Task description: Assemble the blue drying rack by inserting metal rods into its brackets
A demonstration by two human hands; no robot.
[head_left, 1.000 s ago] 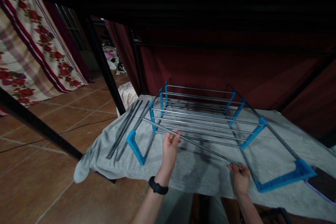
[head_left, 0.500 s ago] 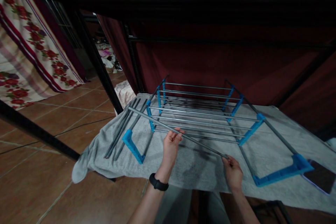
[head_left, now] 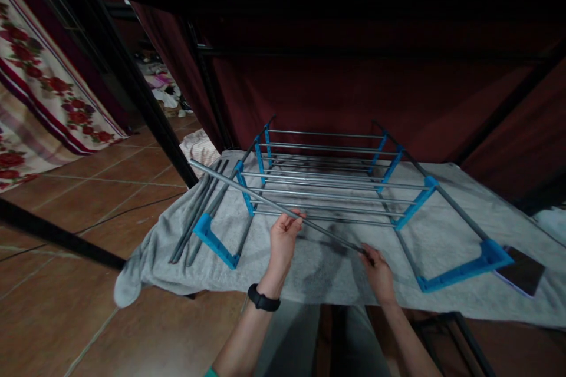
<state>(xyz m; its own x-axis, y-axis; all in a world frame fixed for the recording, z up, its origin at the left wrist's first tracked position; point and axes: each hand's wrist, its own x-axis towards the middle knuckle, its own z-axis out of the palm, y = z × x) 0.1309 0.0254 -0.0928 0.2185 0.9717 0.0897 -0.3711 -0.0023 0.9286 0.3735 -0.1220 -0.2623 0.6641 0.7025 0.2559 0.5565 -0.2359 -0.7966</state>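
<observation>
One grey rod (head_left: 265,201) slants across the near side of a blue-jointed rack (head_left: 413,207) on a grey blanket (head_left: 150,265), gripped by the left hand (head_left: 283,240) partway along and the right hand (head_left: 380,275) at its nearer end.

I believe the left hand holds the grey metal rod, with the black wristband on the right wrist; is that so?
Wrong wrist: the head view shows the black wristband on the left; the left hand holds the grey metal rod.

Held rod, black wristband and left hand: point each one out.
Held rod (head_left: 329,232): head view, stretch right of its middle.
Black wristband (head_left: 264,300): head view, middle of the band.
Left hand (head_left: 282,241): head view, below the fingers.
</observation>
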